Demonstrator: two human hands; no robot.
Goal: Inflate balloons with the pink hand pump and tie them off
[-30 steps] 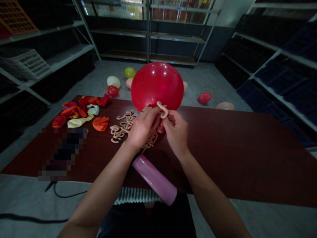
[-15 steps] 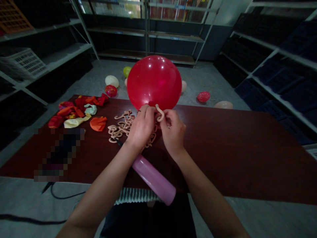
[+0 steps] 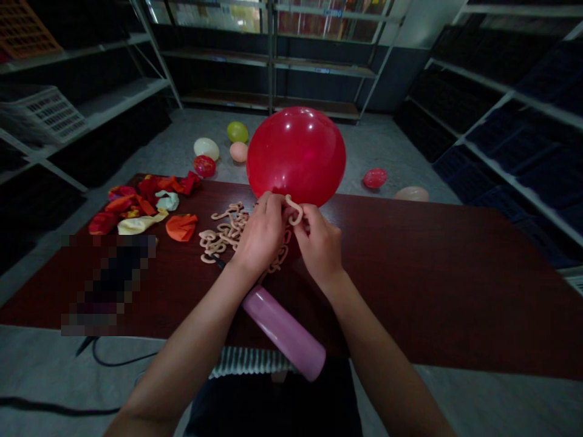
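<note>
From where I stand, both hands are up over the tabletop (image 3: 437,273), meeting at the base of a big red balloon (image 3: 296,152). The balloon sits just beyond the hands, rising above the table's far edge. The left hand (image 3: 262,233) has its back turned up, its fingers curled in and gripping at the balloon's base; the neck itself is hidden from me. The right hand (image 3: 321,246) pinches a beige hook (image 3: 297,213) between thumb and forefinger, and the hook's upper end bends over towards the left fingertips.

A pile of hooks (image 3: 223,235) lies beside and partly under the left hand. Nearer the person, a pink tube (image 3: 286,332) rests slantwise, one end jutting past the table's near edge. Over to the left are limp balloons (image 3: 122,206) in a heap, with an orange balloon (image 3: 181,227) lying flat next to them. Past the table, a green balloon (image 3: 237,132) and a white balloon (image 3: 206,149) are on the floor (image 3: 319,388).
</note>
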